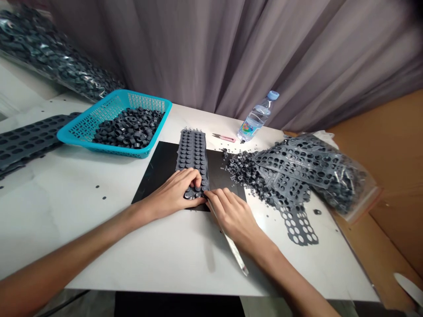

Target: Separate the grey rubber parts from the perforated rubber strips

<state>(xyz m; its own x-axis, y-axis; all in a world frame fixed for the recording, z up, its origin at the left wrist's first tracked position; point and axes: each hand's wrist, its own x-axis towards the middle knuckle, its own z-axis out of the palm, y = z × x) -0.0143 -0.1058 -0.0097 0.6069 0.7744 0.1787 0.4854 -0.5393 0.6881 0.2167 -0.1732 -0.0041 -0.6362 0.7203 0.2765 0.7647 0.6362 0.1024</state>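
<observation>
1. Resting left hand point(175, 189) half open on near end of one studded sheet point(192, 149); thumb apart from curled forefinger.
2. Gripping one white stick-like tool point(233, 247) in right hand point(231, 211), fingers closed; tool's upper end at sheet's near right corner.
3. Under sheet: one black mat point(158, 171), flat on one white table point(145, 259).
4. To left: one blue basket point(99, 148), small dark rings point(128, 127) inside, too many to count.
5. Behind mat: one bottle point(257, 116), one pair of snips point(226, 138).
6. Plastic bags: two, one far left point(66, 61), one right point(353, 189).
</observation>
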